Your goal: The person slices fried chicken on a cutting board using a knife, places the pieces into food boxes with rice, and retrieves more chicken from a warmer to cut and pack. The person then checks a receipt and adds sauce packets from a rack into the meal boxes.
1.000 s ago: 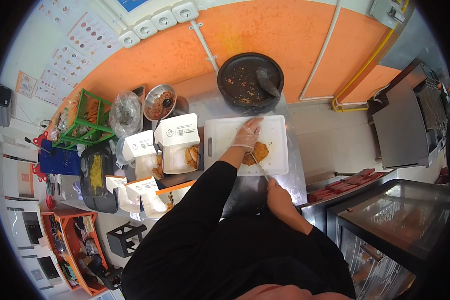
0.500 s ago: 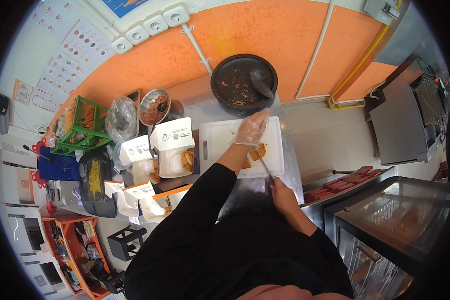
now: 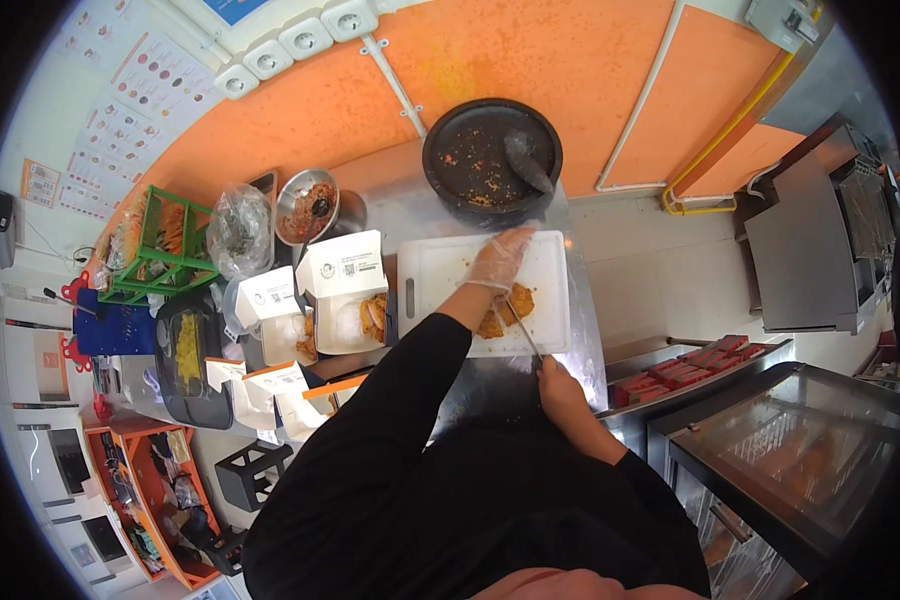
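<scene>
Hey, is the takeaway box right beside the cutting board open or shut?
Open: its white lid is raised, and a white mound and golden-brown pieces show inside.

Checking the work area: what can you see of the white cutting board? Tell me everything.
The white cutting board is rectangular with rounded corners, apparently plastic, with a slot near its left end. It lies flat on the metal table, near the dark bowl. Golden-brown breaded food lies on its specked top. The knife crosses over its near edge; the gloved left hand hides part of it, contact unclear.
</scene>
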Tool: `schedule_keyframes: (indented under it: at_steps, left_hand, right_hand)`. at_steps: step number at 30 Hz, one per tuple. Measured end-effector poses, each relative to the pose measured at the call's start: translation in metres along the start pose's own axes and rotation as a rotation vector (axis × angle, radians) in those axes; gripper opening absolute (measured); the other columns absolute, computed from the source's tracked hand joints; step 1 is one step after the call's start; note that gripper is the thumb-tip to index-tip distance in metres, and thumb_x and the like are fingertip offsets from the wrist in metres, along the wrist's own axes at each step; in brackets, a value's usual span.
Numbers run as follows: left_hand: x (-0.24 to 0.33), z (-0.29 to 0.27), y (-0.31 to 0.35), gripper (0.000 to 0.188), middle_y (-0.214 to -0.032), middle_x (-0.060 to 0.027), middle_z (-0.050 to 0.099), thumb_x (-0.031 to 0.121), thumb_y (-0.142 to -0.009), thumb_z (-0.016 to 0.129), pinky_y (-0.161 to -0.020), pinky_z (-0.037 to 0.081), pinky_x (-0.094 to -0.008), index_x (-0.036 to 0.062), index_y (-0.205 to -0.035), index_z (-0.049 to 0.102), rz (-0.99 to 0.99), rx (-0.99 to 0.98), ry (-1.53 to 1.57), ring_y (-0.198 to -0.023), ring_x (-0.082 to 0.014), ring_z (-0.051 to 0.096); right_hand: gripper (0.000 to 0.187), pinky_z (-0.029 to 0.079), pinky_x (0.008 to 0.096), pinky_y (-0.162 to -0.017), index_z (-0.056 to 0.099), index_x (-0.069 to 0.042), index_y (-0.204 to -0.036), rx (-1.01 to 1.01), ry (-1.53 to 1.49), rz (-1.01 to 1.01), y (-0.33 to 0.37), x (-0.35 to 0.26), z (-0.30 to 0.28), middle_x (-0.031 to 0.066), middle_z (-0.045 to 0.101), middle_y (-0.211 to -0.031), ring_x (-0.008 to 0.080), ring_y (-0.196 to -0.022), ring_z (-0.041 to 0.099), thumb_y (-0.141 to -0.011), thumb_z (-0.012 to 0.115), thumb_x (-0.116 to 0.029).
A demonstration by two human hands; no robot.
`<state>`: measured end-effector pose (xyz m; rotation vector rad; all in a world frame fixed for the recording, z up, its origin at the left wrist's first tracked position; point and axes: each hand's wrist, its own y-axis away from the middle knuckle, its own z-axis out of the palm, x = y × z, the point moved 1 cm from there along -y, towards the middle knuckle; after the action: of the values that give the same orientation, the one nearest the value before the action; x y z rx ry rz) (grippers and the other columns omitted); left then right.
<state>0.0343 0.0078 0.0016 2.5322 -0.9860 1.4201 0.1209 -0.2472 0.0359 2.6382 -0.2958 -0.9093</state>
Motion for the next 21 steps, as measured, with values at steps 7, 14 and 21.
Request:
schedule_keyframes:
  at_steps: [7,14,21]
  left_hand:
    - [0.030,-0.018,-0.022,0.027,-0.118,-0.0158,0.064,0.005,-0.094,0.052,-0.094,0.049,-0.0370,0.0071,-0.120,0.061,0.186,0.068,-0.005,-0.108,-0.0321,0.062]
    - [0.029,-0.006,-0.034,0.024,-0.113,-0.0163,0.066,0.008,-0.093,0.056,-0.086,0.052,-0.0366,0.0068,-0.116,0.062,0.154,-0.016,-0.089,-0.099,-0.0333,0.065]
    - [-0.006,0.012,-0.027,0.025,-0.114,-0.0159,0.066,0.009,-0.093,0.053,-0.089,0.051,-0.0377,0.0085,-0.117,0.062,0.103,-0.017,-0.023,-0.106,-0.0345,0.062]
  right_hand:
    - [0.020,0.050,0.0536,-0.062,0.045,-0.002,-0.105,0.185,-0.093,-0.123,0.003,0.003,-0.009,0.0259,0.061,-0.086,0.0466,-0.071,0.062,-0.097,0.050,-0.020]
    - [0.018,0.050,0.0555,-0.060,0.043,-0.003,-0.100,0.159,-0.068,-0.027,-0.002,0.002,-0.022,0.0261,0.061,-0.090,0.0479,-0.071,0.061,-0.097,0.051,-0.020]
    - [0.018,0.051,0.0546,-0.061,0.044,-0.003,-0.102,0.131,-0.051,-0.036,-0.009,0.000,-0.029,0.0259,0.062,-0.085,0.0473,-0.071,0.062,-0.097,0.050,-0.019]
